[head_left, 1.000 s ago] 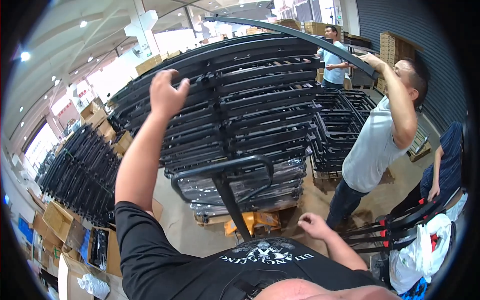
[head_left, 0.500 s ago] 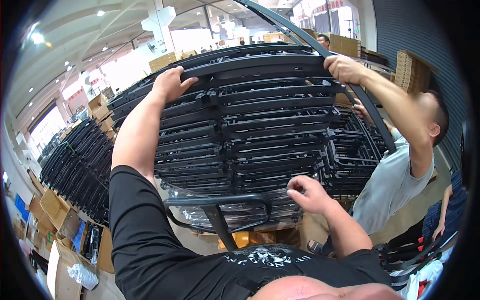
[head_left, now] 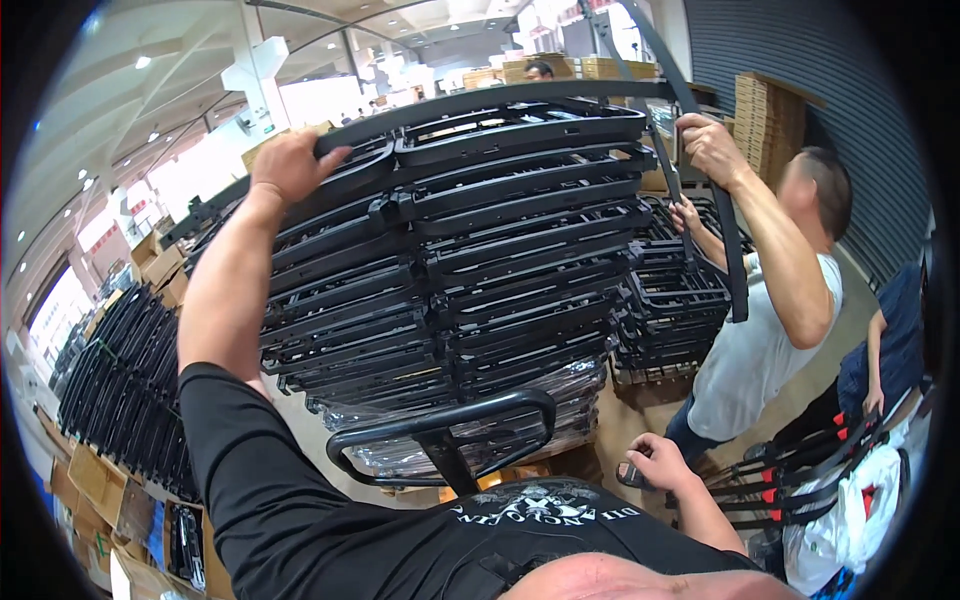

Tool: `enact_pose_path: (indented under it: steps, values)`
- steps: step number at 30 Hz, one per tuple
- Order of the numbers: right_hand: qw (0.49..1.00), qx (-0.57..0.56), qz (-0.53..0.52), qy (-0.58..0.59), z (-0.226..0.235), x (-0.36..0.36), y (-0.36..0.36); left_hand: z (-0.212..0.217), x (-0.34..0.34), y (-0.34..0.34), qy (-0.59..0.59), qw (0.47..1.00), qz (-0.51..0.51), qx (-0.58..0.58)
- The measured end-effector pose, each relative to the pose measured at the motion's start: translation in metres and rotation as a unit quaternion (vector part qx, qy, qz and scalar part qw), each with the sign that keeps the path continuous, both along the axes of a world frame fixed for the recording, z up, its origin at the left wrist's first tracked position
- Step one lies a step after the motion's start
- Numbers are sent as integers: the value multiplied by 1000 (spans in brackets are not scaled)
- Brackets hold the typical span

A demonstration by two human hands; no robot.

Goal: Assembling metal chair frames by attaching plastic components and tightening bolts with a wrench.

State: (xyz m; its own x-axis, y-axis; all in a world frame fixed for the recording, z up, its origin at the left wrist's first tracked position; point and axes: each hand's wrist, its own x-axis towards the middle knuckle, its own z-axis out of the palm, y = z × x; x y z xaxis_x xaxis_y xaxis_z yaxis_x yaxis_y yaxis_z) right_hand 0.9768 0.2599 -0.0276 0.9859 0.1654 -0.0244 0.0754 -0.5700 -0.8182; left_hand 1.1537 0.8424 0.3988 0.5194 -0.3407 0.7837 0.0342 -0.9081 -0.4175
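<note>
My left hand (head_left: 290, 166) is raised at the upper left, closed over a long black metal frame bar (head_left: 480, 98) with its thumb pointing right. The bar slants above a tall stack of black metal frames (head_left: 520, 240). Its right end meets upright black bars (head_left: 733, 250), which a co-worker's hand (head_left: 712, 148) grips; whether they are one frame I cannot tell. My right hand (head_left: 660, 464) is low at the right, well away from the stack. Its fingers are loosely bent, with the thumb apart and nothing in them.
A black cart handle (head_left: 440, 422) stands between me and the stack, whose base has clear plastic film. The co-worker (head_left: 765, 340) stands at the right. More frames (head_left: 125, 380) lean at the left near cardboard boxes (head_left: 97, 478). Another person holds black straps or bars far right.
The long bar has come up off the stack, and my left hand has moved left and a little down. My right hand has dropped lower. The co-worker's bars stand more upright.
</note>
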Motion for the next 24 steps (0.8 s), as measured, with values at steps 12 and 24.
enact_pose_path:
  steps: [12, 24]
  values:
    - [974, 21, -17, -225, 137, 15, 32, 1, -115, -8, -24, 999, -24, 21]
    - [701, -323, -312, -554, 390, 182, 14, -100, -181, -49, -32, 992, -116, 35]
